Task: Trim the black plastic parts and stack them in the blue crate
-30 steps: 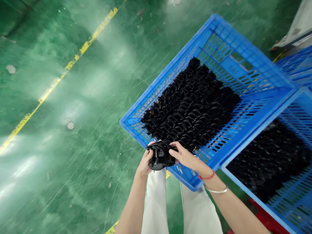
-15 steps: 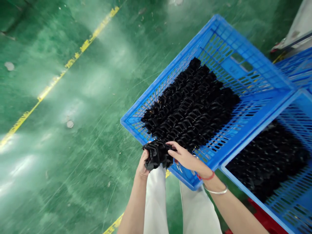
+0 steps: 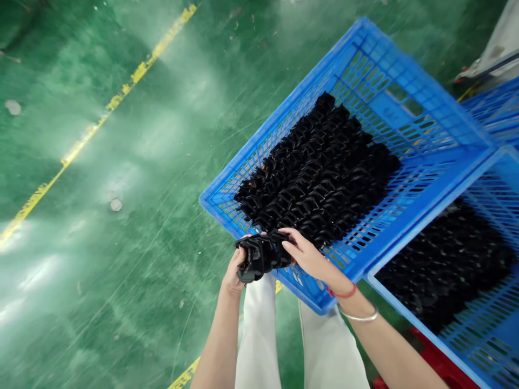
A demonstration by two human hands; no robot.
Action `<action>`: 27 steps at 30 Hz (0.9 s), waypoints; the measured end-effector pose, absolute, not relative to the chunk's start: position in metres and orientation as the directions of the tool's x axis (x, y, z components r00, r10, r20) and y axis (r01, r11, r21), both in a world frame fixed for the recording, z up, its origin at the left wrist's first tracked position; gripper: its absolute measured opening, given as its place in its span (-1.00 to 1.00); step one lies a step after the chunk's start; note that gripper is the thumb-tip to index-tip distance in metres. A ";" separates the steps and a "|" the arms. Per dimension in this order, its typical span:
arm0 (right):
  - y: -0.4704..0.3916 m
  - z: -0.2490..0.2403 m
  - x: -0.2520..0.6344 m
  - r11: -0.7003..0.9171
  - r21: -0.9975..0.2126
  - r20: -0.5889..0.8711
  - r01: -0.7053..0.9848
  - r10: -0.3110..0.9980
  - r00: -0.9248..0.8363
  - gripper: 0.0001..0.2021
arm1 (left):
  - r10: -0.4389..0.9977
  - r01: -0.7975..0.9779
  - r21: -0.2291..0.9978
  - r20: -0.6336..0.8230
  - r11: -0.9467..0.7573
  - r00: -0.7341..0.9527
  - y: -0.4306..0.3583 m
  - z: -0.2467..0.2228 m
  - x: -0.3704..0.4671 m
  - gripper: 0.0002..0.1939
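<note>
The left hand is clamped, thumb uppermost, on one end of a cluster of angular black plastic parts, while the right hand grips the other end between thumb and fingers. The cluster is above the near short edge of a blue slotted plastic crate, where similar black parts lie packed in rows.

The black parts hide some fingers of your left hand, and your right hand covers their other end. You can't read the blurred marking on the blue crate. The frame cuts off your forearms, the second crate and the red object.
</note>
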State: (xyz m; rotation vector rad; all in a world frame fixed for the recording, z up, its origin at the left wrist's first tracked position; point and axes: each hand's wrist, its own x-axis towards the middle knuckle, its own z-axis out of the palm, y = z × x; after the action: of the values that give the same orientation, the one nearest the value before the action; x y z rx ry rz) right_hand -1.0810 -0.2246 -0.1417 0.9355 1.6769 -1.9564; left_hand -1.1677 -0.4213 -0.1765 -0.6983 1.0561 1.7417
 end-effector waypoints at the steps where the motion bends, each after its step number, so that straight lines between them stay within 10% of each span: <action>1: -0.225 -0.143 -1.080 -0.193 -0.708 -0.704 0.679 0.133 -0.697 -0.65 | 0.435 -0.923 0.347 -0.814 -0.165 -0.384 -0.420 -0.175 -1.169 -0.48; 27: -0.246 -0.161 -1.091 -0.063 -0.668 -0.736 0.742 0.206 -0.645 -0.16 | 0.503 -0.893 0.450 -0.774 0.007 -0.386 -0.397 -0.160 -1.184 -0.55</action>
State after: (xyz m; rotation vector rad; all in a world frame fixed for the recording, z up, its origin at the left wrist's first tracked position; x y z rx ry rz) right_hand -1.0905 -0.2460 -0.1609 1.0104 1.8079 -1.7542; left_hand -1.1839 -0.3975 -0.1596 -0.4822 1.1677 1.6219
